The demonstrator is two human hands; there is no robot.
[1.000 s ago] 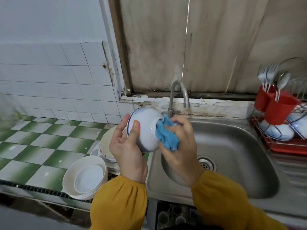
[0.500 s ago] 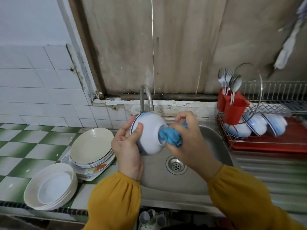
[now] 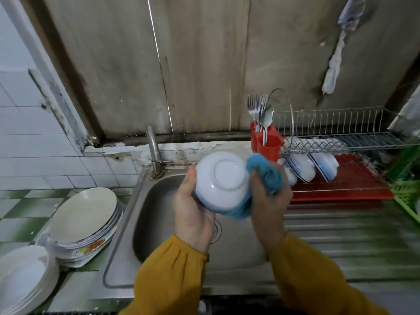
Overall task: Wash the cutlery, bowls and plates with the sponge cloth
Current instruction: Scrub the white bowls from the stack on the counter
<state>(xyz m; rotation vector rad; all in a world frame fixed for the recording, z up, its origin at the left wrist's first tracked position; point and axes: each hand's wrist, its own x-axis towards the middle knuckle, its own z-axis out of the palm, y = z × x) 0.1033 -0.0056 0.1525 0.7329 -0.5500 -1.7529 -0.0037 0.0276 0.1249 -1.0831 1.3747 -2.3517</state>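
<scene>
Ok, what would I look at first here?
Probably the white round bowl, bottom up over the steel sink, held by the left hand while the right hand holds a blue sponge cloth against its side. Then the red plastic cutlery holder at the right, and the stack of cream plates left of the sink.

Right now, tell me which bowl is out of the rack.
The bowl over the sink, gripped by the left hand, cloth against its side; the other bowls lean in the rack.
</scene>
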